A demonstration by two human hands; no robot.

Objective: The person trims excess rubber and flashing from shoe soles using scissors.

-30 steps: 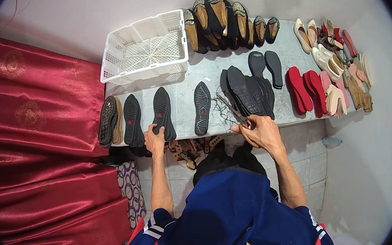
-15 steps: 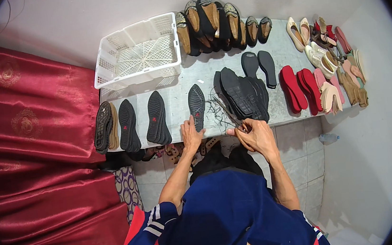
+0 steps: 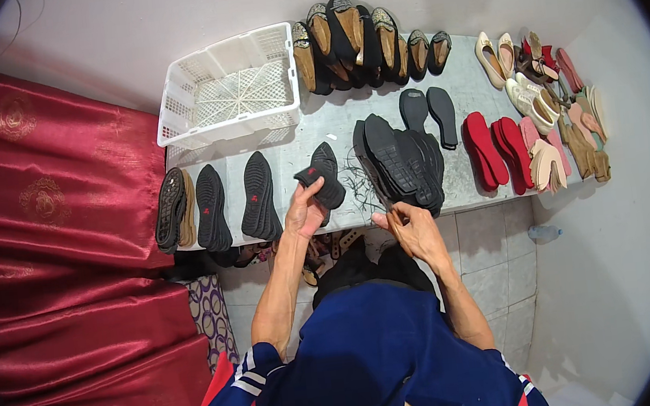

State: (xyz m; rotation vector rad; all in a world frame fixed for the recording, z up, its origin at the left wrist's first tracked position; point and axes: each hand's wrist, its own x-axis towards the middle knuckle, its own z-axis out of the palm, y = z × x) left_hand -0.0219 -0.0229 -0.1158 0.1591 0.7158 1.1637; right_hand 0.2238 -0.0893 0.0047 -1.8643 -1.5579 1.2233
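Note:
My left hand (image 3: 305, 213) is closed on a black shoe sole (image 3: 311, 176) with a small red mark, lifted and tilted at the table's front edge. More black sole shows behind and under it; I cannot tell whether that is a second piece. In my right hand (image 3: 417, 233) are scissors with brown handles (image 3: 397, 229), their blades pointing away from me beside a pile of black soles (image 3: 398, 156). Thin black trimmings (image 3: 356, 184) lie between the held sole and that pile.
Left on the table (image 3: 288, 155) stand two stacks of black soles (image 3: 259, 198) (image 3: 212, 207). Behind them sits a white plastic basket (image 3: 226, 94). Black shoes (image 3: 347, 38) line the back; red soles (image 3: 486, 150) and cream shoes (image 3: 490, 59) are at right. A red curtain (image 3: 66, 230) hangs left.
My left hand has gone from resting at the flat sole's near end to gripping and raising a sole. The right hand with the scissors has shifted slightly nearer and left.

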